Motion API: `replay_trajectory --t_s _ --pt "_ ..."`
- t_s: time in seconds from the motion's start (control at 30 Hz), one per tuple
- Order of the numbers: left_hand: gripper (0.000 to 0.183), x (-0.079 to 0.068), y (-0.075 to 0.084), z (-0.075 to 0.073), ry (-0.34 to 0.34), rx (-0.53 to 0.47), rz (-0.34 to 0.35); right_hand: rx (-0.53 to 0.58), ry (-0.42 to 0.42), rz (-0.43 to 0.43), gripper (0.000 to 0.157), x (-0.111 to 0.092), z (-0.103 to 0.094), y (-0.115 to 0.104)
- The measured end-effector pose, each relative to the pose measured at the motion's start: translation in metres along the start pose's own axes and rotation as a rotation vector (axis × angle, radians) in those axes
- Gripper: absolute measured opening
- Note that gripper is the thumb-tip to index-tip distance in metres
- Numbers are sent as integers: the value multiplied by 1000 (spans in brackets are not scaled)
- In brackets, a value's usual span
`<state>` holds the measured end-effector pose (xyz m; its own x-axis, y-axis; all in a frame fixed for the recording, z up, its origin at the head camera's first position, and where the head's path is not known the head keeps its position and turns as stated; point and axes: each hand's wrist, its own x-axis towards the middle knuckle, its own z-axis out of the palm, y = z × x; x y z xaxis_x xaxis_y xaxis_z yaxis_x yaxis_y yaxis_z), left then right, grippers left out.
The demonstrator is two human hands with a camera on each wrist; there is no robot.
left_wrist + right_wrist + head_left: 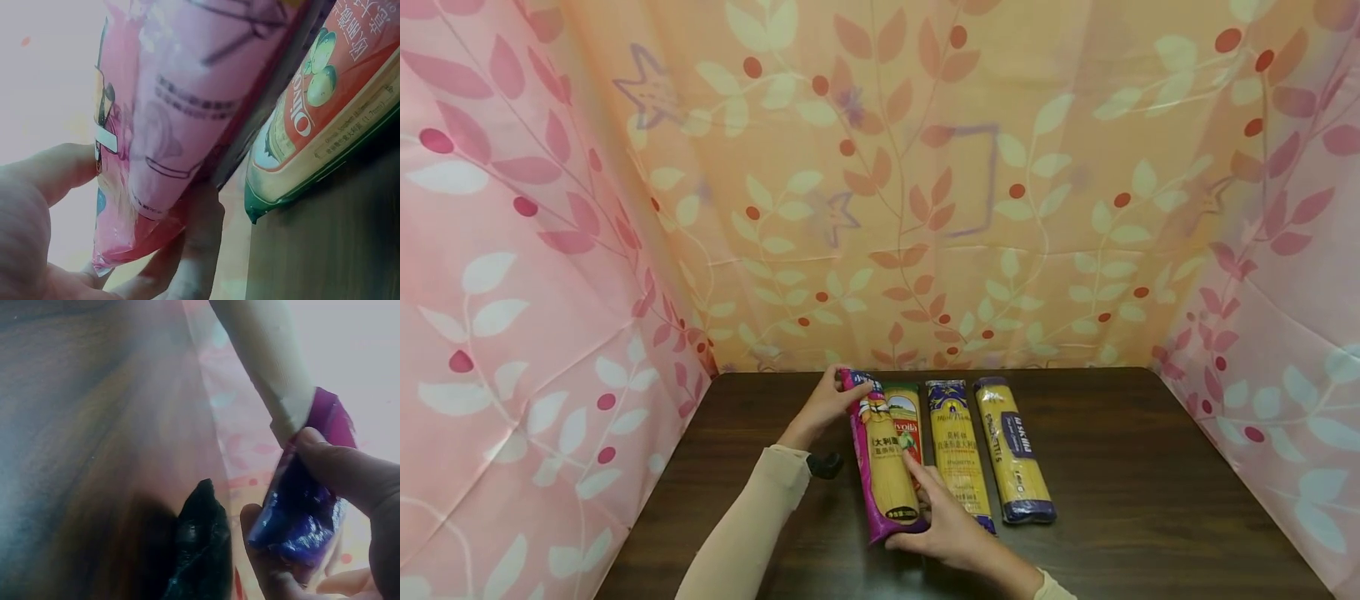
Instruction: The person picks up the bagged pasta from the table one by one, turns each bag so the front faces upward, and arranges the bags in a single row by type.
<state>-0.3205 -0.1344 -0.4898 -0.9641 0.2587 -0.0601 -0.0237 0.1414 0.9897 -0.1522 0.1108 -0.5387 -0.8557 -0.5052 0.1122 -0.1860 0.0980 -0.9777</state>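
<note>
Both hands hold a magenta-edged packet of spaghetti (891,467), its clear front facing up. My left hand (823,408) grips the packet's far end, with the thumb on one face and fingers around the other in the left wrist view. At the near end my right hand (951,527) pinches the shiny magenta corner (303,506) between thumb and fingers. Partly hidden beneath and beside it lies a red and green spaghetti packet (911,417); its green end (203,550) shows apart from the held packet in the right wrist view.
To the right, a yellow and blue spaghetti packet (958,454) and a packet with a dark blue label (1017,450) lie side by side on the dark wooden table (1120,467). Patterned curtains (1060,217) stand behind and at both sides.
</note>
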Motion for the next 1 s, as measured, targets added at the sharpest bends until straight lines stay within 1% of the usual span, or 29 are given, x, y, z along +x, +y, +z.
replay_trajectory --t_s 0.2,0.37,0.43,0.57,0.63,0.73,0.83,1.0 --pt "59 -1 -1 -5 24 32 5 -58 -50 70 124 3 -3 -8" --pt "58 0 -2 -15 25 80 -5 -119 -43 71 125 6 -2 -11" --pt "56 1 -3 -19 16 93 -9 -123 -42 70 126 6 0 -12" --pt "48 0 -5 -27 1 81 -16 -122 -41 89 127 7 4 -13" --pt "45 0 -6 -30 1 80 -7 -107 -41 98 126 9 6 -13" --pt "43 -1 -9 -32 20 103 14 -121 -38 88 123 12 8 -12" --pt "40 -2 -11 -34 52 146 32 -164 -37 67 120 15 12 -11" --pt "37 -2 -13 -36 95 191 37 -205 -41 56 117 19 23 -10"
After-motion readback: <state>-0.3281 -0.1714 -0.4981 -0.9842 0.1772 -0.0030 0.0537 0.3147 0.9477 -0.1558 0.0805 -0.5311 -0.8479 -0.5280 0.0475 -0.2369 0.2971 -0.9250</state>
